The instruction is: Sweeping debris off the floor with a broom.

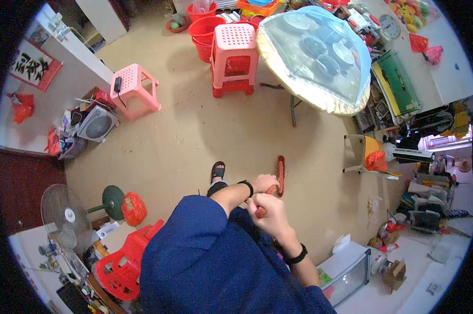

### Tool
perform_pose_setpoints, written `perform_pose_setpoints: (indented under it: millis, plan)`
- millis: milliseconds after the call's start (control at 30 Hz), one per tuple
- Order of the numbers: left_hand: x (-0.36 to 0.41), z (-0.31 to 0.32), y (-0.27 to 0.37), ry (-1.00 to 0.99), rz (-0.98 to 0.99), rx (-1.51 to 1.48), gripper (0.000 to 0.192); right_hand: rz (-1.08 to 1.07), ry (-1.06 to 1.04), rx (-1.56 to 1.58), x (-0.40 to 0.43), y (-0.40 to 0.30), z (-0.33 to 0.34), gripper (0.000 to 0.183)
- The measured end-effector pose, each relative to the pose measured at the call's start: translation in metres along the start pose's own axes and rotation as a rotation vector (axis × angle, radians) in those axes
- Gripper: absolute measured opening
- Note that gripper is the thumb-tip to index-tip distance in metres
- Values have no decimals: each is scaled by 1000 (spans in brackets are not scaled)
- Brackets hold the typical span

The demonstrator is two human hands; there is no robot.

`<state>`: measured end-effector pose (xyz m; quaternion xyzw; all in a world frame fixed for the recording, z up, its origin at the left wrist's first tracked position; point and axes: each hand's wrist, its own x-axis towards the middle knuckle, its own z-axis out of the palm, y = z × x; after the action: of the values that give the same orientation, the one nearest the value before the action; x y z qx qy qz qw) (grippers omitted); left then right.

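Note:
A broom with a red head [281, 176] stands with its bristles low at the floor, just beyond my hands. My left hand [265, 183] is closed around its reddish handle, nearer the head. Closer to my body, my right hand [268, 211] grips the upper end of the handle, whose rounded tip shows between the fingers. Both wrists wear black bands. A foot in a black sandal [218, 170] stands left of the broom. Small bits of debris [177, 138] lie scattered on the beige floor ahead, and more debris [372, 206] lies to the right.
Ahead are stacked plastic stools [235, 55], red buckets [204, 29] and a table under a blue food cover [323, 51]. A pink stool [136, 88] stands left. A pedestal fan [65, 218], a red bag [134, 209] and red chair [122, 267] are lower left; a yellow-seated chair [372, 147] is right.

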<state>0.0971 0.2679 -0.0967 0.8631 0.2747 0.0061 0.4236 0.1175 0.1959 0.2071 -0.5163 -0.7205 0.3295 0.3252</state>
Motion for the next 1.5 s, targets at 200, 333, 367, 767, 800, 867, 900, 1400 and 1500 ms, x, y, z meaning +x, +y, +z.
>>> perform_pose_setpoints:
  millis: [200, 333, 367, 767, 800, 867, 900, 1400, 1500]
  plan:
    - [23, -2, 82, 328, 200, 77, 20, -115, 81, -30, -65, -14, -128, 22]
    - [29, -20, 136, 403, 135, 59, 14, -179, 306, 179, -123, 2, -184, 26]
    - [31, -14, 138, 397, 142, 60, 14, -191, 413, 291, -136, 13, -190, 29]
    - [80, 97, 124, -49, -218, 223, 11, 509, 587, 319, -258, 80, -156, 31]
    - [79, 105, 133, -44, -190, 165, 11, 477, 648, 319, -268, 78, -157, 28]
    - [87, 130, 143, -34, -125, 151, 12, 562, 736, 259, -280, 61, -165, 32]
    - [90, 138, 149, -33, -121, 141, 12, 567, 732, 249, -285, 59, -170, 32]
    - [95, 109, 176, 55, -112, 154, 22, 132, 498, 482, -285, 111, -251, 33]
    - [92, 121, 151, 232, -212, 144, 24, 67, 341, 501, -271, 135, -274, 33]
